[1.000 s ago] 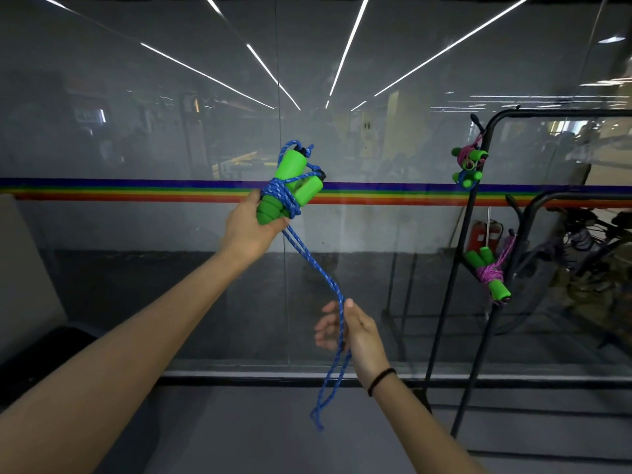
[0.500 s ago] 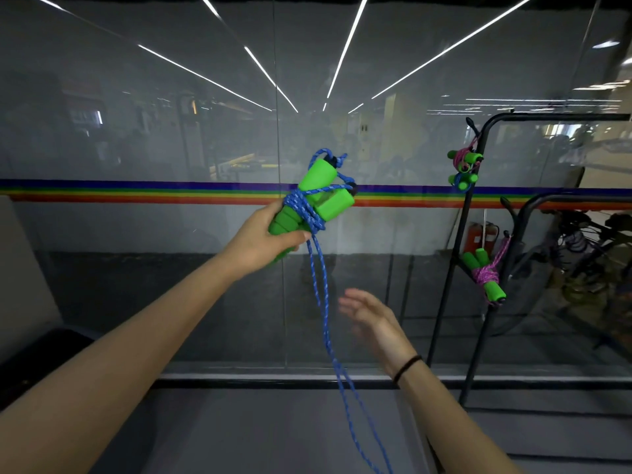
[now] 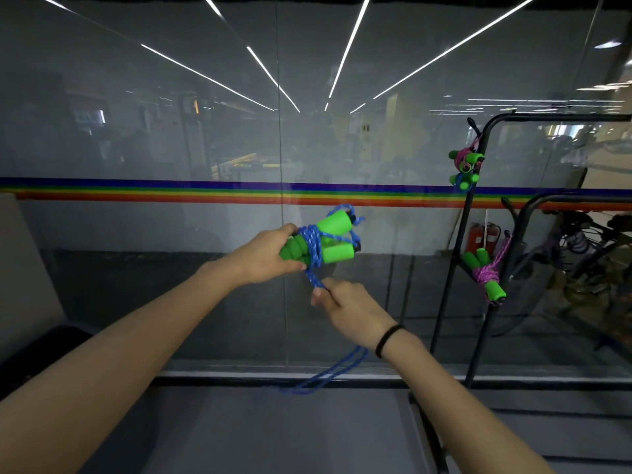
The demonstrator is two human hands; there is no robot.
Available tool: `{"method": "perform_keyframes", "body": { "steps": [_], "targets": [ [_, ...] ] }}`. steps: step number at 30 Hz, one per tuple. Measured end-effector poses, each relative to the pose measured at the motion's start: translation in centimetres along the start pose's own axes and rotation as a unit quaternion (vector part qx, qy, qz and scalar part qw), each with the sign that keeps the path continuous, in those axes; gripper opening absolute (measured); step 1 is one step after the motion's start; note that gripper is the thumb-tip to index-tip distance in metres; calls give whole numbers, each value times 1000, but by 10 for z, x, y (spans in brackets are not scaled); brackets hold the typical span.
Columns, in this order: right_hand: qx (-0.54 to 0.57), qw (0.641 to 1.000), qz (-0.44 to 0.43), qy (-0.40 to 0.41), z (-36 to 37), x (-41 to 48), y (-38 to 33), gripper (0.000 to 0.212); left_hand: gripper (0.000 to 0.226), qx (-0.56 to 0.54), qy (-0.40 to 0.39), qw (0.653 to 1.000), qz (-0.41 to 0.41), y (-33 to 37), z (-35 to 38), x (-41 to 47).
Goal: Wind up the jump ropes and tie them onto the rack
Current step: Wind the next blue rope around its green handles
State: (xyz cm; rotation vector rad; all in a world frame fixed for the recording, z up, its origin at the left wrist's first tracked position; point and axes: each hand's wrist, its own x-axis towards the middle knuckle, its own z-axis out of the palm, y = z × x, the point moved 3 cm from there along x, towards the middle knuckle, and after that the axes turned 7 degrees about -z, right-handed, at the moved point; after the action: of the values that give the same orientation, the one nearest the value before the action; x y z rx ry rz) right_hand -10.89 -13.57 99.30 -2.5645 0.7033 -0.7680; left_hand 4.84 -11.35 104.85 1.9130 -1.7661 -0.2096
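My left hand (image 3: 265,253) grips the green foam handles (image 3: 333,242) of a jump rope, with blue rope (image 3: 313,249) wound several times around them. Just below, my right hand (image 3: 345,304) pinches the blue rope where it leaves the bundle. The loose doubled end hangs under my right wrist as a loop (image 3: 319,378) near the floor. To the right stands a black metal rack (image 3: 460,254). Two wound bundles with green handles are tied on it: one high (image 3: 464,169), one lower with pink rope (image 3: 485,275).
A glass wall (image 3: 205,148) with a rainbow stripe (image 3: 136,191) stands straight ahead, its black base rail (image 3: 239,381) at floor level. A second black rack frame (image 3: 519,217) and bicycles (image 3: 588,254) stand at the right. A red fire extinguisher (image 3: 478,236) shows behind the rack.
My left hand has lowered the handle bundle from above the stripe to below it. My right hand, open half a second ago, has risen and taken hold of the rope under the bundle.
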Motion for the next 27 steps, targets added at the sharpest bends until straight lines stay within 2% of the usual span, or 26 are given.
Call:
{"method": "perform_keyframes", "body": {
  "steps": [4,8,10,13,15,17,20,22,23,24,25,27],
  "targets": [
    [-150,985,-37,-73,-20,0,-12,26,45,120,-86,989,-21,0,14,-13],
    [-227,968,-77,-79,-32,6,-19,32,37,203,-104,973,38,6,16,-17],
    [-222,967,-108,-68,-40,10,-23,34,29,212,-114,968,77,10,19,-20],
    [-144,979,-123,-81,-54,20,-21,26,15,210,-127,962,122,18,25,-27],
    [-17,989,-114,-95,-61,25,-13,19,16,171,-127,967,139,23,26,-31],
    [126,983,-93,-97,-64,27,-1,12,21,120,-130,972,154,28,25,-35],
    [313,945,-28,-89,-60,25,30,6,18,17,-146,976,163,36,26,-41],
    [434,895,97,-38,-51,17,63,16,22,-46,-139,977,155,42,29,-43],
    [452,875,174,8,-44,9,82,22,23,-71,-131,978,146,43,30,-42],
    [434,870,227,57,-37,3,94,27,26,-89,-119,980,134,44,31,-41],
    [386,888,238,84,-34,-1,97,31,29,-101,-103,982,120,44,32,-39],
    [330,926,170,65,-28,0,86,35,34,-122,-48,988,79,41,31,-33]
  ]
}}
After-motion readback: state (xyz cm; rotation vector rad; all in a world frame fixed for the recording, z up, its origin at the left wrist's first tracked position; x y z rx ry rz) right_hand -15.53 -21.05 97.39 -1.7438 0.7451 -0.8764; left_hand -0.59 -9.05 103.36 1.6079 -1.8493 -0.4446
